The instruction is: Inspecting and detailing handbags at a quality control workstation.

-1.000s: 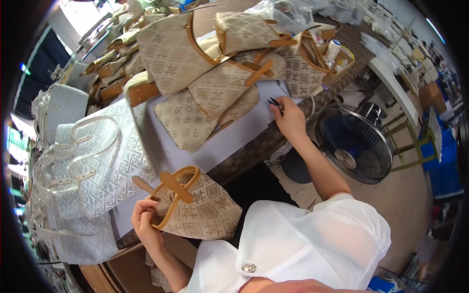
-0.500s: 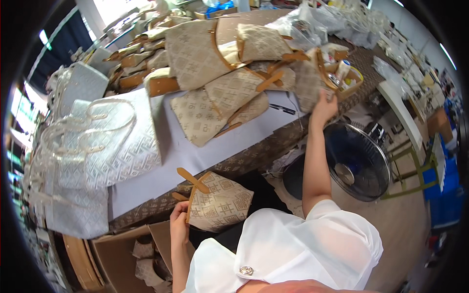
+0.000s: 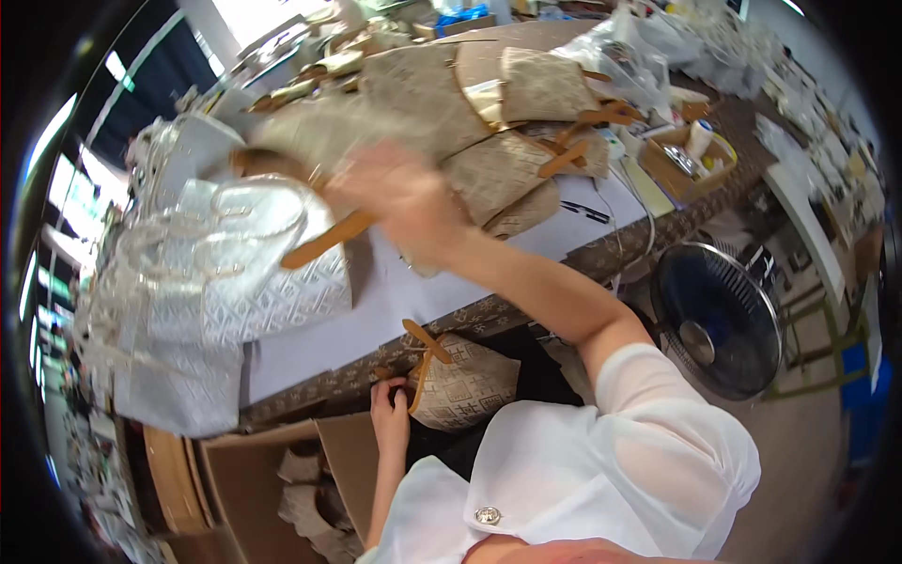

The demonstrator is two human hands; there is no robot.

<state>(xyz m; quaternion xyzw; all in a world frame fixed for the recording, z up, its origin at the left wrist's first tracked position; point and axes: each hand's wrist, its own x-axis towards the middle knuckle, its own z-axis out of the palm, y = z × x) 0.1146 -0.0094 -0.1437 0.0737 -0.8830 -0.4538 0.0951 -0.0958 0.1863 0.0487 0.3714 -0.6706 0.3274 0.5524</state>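
Note:
On my lap rests a beige patterned bag with a tan leather edge and strap tabs. My left hand is closed at its tan-edged opening, fingertips partly hidden. Over the left part of the table my right hand, smeared by motion, grips another beige bag whose tan strap tab hangs toward the silver bags. Beyond and beside this hand lie more beige patterned bag pieces in a loose pile.
Silver patterned bags stand at the left of the table. A small box with a bottle sits at the right, near a pen. Below it is a black fan. A cardboard carton holding beige pieces stands at lower left.
My right hand has swept left from beside the small box, carrying the beige bag across the pile. My left hand stays at the bag on my lap. The view has shifted slightly.

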